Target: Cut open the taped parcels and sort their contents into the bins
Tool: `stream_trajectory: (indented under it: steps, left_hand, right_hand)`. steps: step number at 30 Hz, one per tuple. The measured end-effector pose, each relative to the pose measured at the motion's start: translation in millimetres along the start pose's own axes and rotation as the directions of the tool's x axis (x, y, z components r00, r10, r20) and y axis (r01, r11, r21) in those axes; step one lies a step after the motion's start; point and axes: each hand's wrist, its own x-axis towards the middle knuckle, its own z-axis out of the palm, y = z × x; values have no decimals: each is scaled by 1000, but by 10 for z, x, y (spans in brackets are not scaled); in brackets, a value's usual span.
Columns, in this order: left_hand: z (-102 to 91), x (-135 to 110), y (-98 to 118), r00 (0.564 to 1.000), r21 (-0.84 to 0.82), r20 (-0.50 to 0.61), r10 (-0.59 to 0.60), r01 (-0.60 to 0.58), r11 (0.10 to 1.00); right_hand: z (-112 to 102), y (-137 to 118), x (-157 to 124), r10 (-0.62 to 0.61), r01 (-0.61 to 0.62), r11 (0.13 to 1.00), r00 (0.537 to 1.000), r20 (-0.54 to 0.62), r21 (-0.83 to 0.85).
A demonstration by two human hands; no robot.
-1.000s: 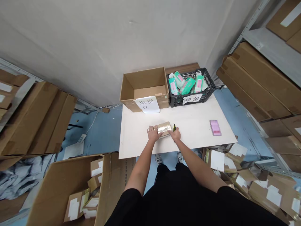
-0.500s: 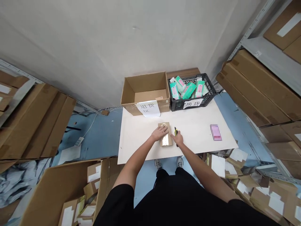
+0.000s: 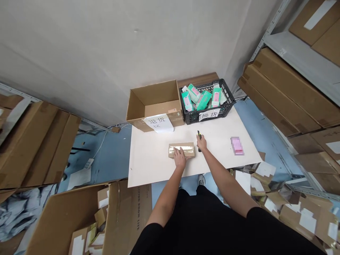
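Note:
A small cardboard box (image 3: pixel 190 150) with shiny clear tape along its top lies lengthwise across the white table (image 3: pixel 148 166). My left hand (image 3: pixel 180 157) grips it from the near side, fingers spread over the taped top; the thumb is hard to make out. Just right of the box, my right hand (image 3: pixel 202 142) is closed around a black and yellow utility knife (image 3: pixel 198 135), its tip pointing away from me. The knife is apart from the box. Whether its blade is out is too small to tell.
Behind stand an open carton (image 3: pixel 162 95) with a paper sign and a black crate (image 3: pixel 225 109) of green and pink packages. A blurred pink item (image 3: pixel 237 146) lies at right. A large carton (image 3: pixel 71 216) of parcels stands lower left, several boxes (image 3: pixel 300 216) lower right.
The small box has turned from pointing away from me to lying crosswise. My left hand has shifted to its near side. My right hand still holds the knife, now a little apart from the box.

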Motion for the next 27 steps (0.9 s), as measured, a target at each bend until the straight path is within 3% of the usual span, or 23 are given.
stream_trajectory:
  steps: [2,6,14,19,21,24,27]
  left_hand:
    - [93,-29,118,999,-14,-27,-43,43,999]
    - [171,-7,131,998,-22,-35,-54,53,998]
    - [132,69,91,997,-31,4,-81,81,996]
    - [46,81,144,997,-18,5,-78,79,997]
    - [-46,104,117,998,-18,5,-65,65,998]
    - [-238,180,-49,1000,-45,2,-18,18,999]
    - [-426,300,-331,999,-90,5,44,-43,995]
  right_hand:
    - [-59,317,-134,-4,-1,989,1000,27,146]
    - [-8,791,-390,-8,-75,946,967,254,314]
    - [89,646,-329,-72,-33,961,929,363,275]
    - [-67,930,-444,-97,5,984,857,507,180]
    - [-135,1078,-445,-58,-14,989,884,463,150]
    - [-222,1199,-308,83,-115,984,972,218,139]
    - [-287,1203,-103,149,-148,984,989,-1,99]
